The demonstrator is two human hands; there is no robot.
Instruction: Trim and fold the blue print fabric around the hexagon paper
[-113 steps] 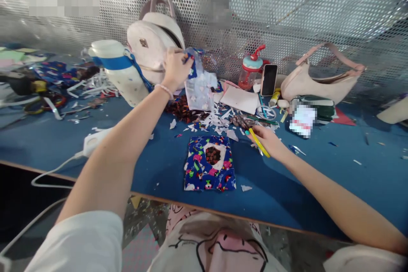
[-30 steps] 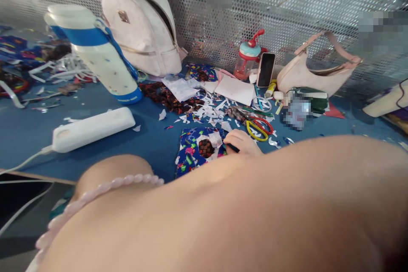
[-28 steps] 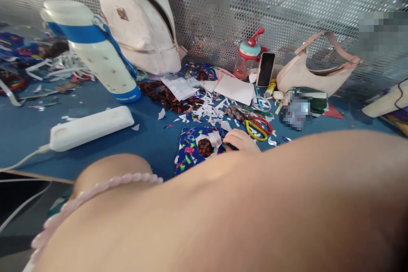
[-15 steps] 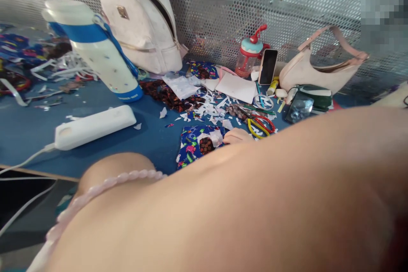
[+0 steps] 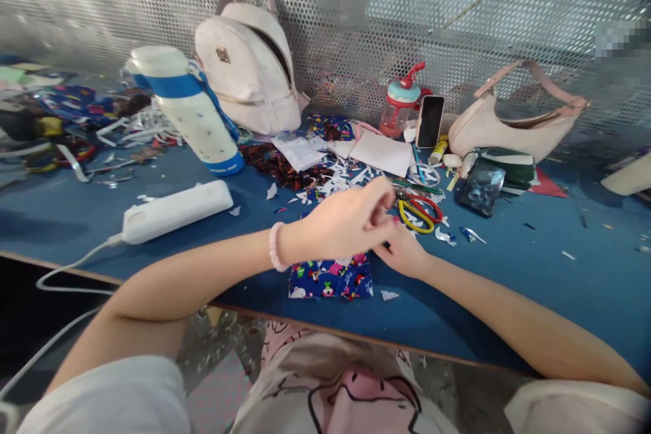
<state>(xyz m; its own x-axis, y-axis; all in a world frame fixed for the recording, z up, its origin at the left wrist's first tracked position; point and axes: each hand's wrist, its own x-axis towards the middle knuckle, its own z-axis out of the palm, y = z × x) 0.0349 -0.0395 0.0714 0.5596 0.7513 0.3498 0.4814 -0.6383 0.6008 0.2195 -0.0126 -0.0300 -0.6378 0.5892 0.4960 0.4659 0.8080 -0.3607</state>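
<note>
Caught with half-curled left hand (image 5: 350,220) and half-curled right hand (image 5: 409,254) together, with anything gripped too hidden to tell, over the patterned cloth (image 5: 328,281) on the blue table (image 5: 549,271), possibly risking skewed cloth from a dragging left wrist.

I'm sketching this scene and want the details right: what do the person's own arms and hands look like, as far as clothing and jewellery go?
Loose white short sleeves end near the elbows. Around the wrist of the left hand sits a pale pink bracelet of beads. The right hand shows no bracelet. Neither wears a glove.
</note>
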